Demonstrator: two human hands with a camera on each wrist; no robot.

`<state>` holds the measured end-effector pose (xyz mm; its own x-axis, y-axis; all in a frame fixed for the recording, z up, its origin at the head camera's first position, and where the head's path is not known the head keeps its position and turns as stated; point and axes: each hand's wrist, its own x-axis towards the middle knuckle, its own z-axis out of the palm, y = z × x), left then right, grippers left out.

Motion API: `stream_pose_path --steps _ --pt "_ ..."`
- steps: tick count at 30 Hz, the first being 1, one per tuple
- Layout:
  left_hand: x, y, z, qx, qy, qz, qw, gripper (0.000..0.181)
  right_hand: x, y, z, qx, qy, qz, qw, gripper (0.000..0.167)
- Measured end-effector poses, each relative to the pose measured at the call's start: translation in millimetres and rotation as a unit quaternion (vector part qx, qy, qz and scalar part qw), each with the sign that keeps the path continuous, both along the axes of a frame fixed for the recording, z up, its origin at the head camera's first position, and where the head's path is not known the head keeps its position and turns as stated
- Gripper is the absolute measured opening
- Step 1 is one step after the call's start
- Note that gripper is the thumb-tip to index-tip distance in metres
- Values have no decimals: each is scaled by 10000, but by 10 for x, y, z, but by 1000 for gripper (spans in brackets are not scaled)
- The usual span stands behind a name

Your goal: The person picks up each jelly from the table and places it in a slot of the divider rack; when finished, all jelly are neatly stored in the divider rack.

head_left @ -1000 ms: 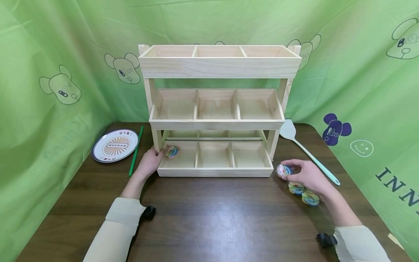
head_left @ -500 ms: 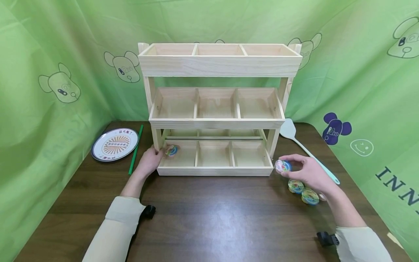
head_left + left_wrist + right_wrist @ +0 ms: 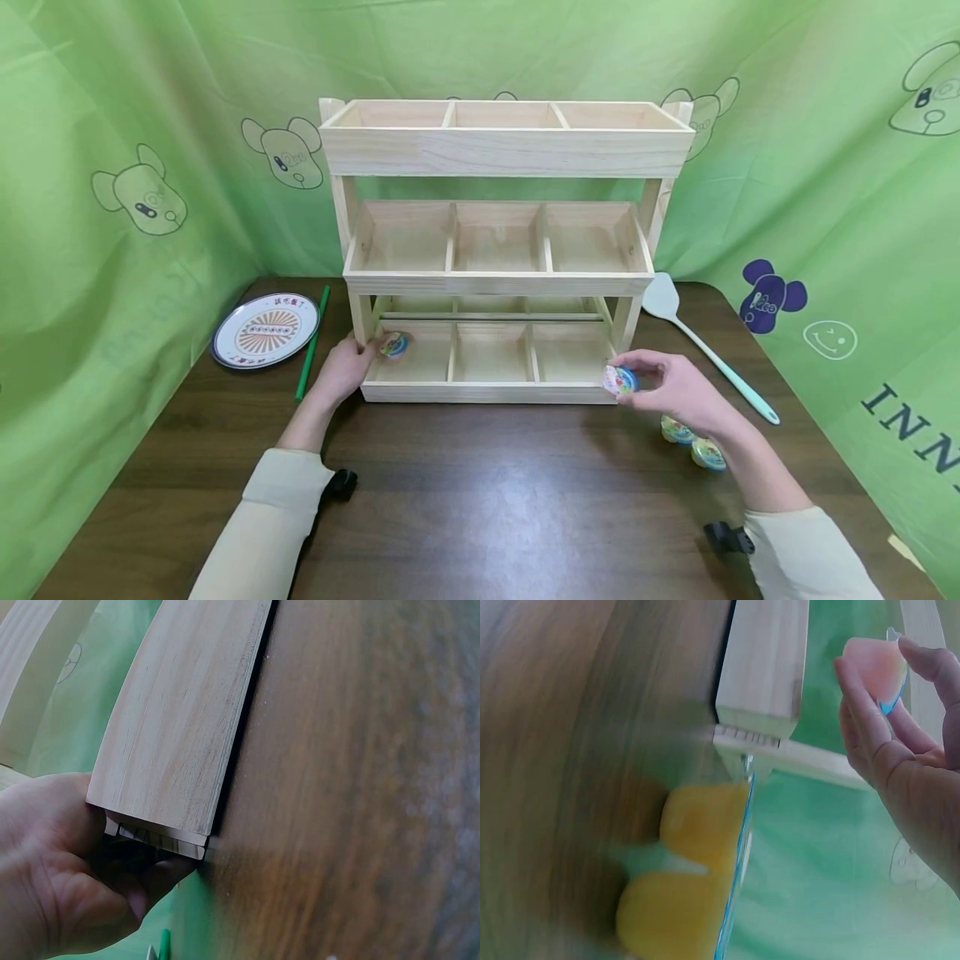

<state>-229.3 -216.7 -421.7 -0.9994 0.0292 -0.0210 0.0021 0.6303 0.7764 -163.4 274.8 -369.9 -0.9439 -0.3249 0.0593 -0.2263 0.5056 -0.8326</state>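
My right hand (image 3: 678, 393) pinches a jelly cup (image 3: 620, 380) between thumb and fingers, at the right front corner of the wooden rack (image 3: 495, 283). In the right wrist view this held jelly cup (image 3: 875, 669) is pink with a printed lid. My left hand (image 3: 345, 369) grips the left end of the rack's lowest tray (image 3: 172, 727), fingers curled at its side. One jelly cup (image 3: 393, 344) lies in that tray's left compartment. Two yellow jelly cups (image 3: 707, 454) (image 3: 705, 825) stand on the table below my right wrist.
A round printed plate (image 3: 266, 331) and a green stick (image 3: 312, 343) lie left of the rack. On its right lies a pale spatula (image 3: 708, 350). Green printed cloth (image 3: 495, 50) hangs behind and at both sides of the brown table (image 3: 480, 500).
My right hand, holding the jelly cup, has lifted slightly and moved left to the rack's right front corner. My left hand has stayed at the rack's left end.
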Motion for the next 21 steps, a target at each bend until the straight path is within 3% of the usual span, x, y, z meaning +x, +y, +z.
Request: stream_pose_path --steps 9,21 --pt "-11 -4 -2 -124 43 10 9999 57 -104 -265 -42 -496 -265 367 9977 49" --pt "-22 -12 -20 -130 39 61 9999 55 -217 -612 -100 -376 -120 676 9969 48"
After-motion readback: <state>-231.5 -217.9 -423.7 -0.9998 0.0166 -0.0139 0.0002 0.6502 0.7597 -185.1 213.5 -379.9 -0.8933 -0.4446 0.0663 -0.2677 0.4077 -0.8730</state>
